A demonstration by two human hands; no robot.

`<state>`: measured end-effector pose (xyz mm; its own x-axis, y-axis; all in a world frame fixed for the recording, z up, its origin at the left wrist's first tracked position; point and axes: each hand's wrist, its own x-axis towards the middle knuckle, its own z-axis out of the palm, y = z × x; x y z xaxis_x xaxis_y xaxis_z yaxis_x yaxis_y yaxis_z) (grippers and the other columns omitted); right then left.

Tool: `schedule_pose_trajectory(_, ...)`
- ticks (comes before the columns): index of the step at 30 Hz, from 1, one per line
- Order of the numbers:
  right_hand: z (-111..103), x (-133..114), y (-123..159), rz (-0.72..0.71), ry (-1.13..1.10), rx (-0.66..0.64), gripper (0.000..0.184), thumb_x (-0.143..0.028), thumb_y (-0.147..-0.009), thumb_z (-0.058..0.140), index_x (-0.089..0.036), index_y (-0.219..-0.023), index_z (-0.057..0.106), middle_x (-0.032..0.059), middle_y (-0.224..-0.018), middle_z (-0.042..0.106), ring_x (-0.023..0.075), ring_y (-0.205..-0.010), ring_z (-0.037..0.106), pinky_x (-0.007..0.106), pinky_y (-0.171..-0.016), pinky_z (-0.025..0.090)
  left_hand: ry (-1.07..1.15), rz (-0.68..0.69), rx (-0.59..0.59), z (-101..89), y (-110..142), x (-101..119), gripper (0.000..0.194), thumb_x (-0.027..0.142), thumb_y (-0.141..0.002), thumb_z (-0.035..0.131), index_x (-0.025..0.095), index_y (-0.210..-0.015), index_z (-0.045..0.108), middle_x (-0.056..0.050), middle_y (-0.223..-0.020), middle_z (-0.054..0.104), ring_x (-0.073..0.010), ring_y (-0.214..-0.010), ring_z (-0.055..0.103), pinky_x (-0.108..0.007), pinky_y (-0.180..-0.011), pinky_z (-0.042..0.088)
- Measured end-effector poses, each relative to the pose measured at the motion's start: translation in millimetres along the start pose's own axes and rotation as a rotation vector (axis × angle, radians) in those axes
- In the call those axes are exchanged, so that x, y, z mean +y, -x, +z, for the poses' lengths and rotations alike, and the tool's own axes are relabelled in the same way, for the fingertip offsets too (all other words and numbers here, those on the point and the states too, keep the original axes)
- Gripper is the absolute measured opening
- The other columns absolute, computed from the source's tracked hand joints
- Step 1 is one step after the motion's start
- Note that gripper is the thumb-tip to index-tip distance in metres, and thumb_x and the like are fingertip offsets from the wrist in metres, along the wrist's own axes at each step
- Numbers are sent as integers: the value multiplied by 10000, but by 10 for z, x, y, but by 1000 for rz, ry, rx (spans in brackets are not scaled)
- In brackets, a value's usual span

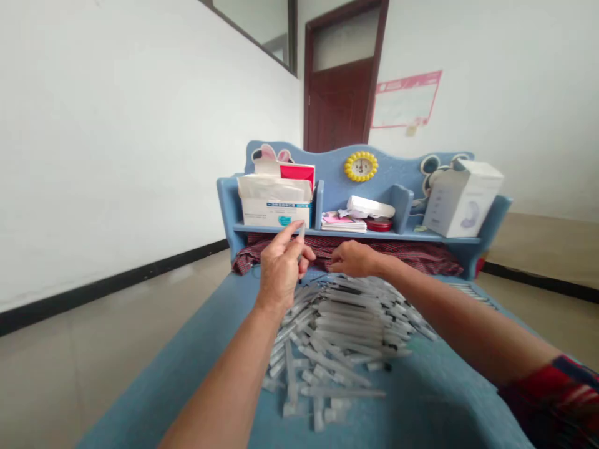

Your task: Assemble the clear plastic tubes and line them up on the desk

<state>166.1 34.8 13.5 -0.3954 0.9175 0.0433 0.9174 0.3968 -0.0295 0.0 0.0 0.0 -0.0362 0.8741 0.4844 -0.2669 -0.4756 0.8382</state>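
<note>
Over the pile of plastic tubes (341, 330) on the blue bed (435, 399), my left hand (281, 268) pinches one tube (301, 240) tight in its fingers. My right hand (353, 259) curls by the pile, and I cannot tell if it holds anything. A bump could knock tubes off the bed.

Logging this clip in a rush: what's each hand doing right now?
Left hand: closed, pinching a clear plastic tube.
Right hand: curled, cannot tell if holding anything.

Left hand (281, 269) raised in a pinch, index finger (291, 232) extended; right hand (353, 259) held lower, palm down; left forearm (224, 380) and right forearm (468, 324) angled inward.
</note>
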Motion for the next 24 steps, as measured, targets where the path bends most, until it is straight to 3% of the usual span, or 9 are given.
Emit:
schedule_pose_trajectory(4, -7, 453, 610, 78, 1, 13, 267, -331, -819, 512, -196, -926, 716, 48, -866, 704, 156, -743, 602, 217, -600, 371, -57, -26, -74, 106, 58, -31, 448, 285, -772, 602, 178, -1207, 580, 30, -536, 580, -52, -347, 399, -148, -325, 267)
schedule_pose_trajectory(8, 143, 852, 1152, 203, -11, -17, 224, -243, -775, 552, -178, -894, 730, 54, -776, 706, 151, -674, 604, 211, -568, 366, -138, -91, -225, 251, 169, -80, 415, 313, -796, 590, 195, -1193, 587, 24, -565, 588, -50, -374, 409, -144, -340, 266)
schedule_pose_trajectory(12, 336, 1058, 1494, 253, -44, -33, 213, -149, -724, 561, -179, -838, 738, 51, -766, 705, 151, -662, 604, 215, -569, 357, -234, -149, -373, 402, 316, -101, 411, 324, -823, 551, 199, -1213, 571, 21, -582, 583, -56, -403, 412, -151, -360, 274)
schedule_pose_trajectory(14, 394, 1034, 1602, 262, -66, -20, 212, -152, -734, 553, -183, -841, 733, 49, -767, 701, 151, -671, 601, 218, -575, 355, -283, -170, -421, 465, 380, -100, 416, 314, -827, 536, 190, -1223, 565, 21, -585, 576, -58, -408, 400, -155, -364, 268)
schedule_pose_trajectory(17, 433, 811, 1725, 239, -120, -6, 196, -229, -782, 551, -200, -884, 716, 33, -763, 692, 138, -662, 594, 212, -567, 350, -347, -184, -470, 528, 449, -106, 419, 303, -832, 509, 172, -1227, 561, 21, -585, 568, -62, -412, 386, -167, -378, 276)
schedule_pose_trajectory(22, 476, 213, 1857, -28, -198, 9, 173, -266, -840, 525, -218, -881, 685, 22, -707, 686, 146, -649, 603, 226, -563, 347, -386, -169, -553, 561, 499, -170, 419, 317, -822, 506, 135, -1194, 568, 24, -597, 561, -74, -428, 405, -194, -423, 326)
schedule_pose_trajectory(24, 523, 41, 1862, -57, -136, 14, 182, -263, -854, 505, -203, -881, 675, 53, -737, 698, 172, -679, 624, 245, -569, 358, -404, -154, -579, 569, 512, -194, 403, 325, -818, 505, 122, -1158, 581, 25, -594, 556, -78, -425, 407, -201, -425, 329)
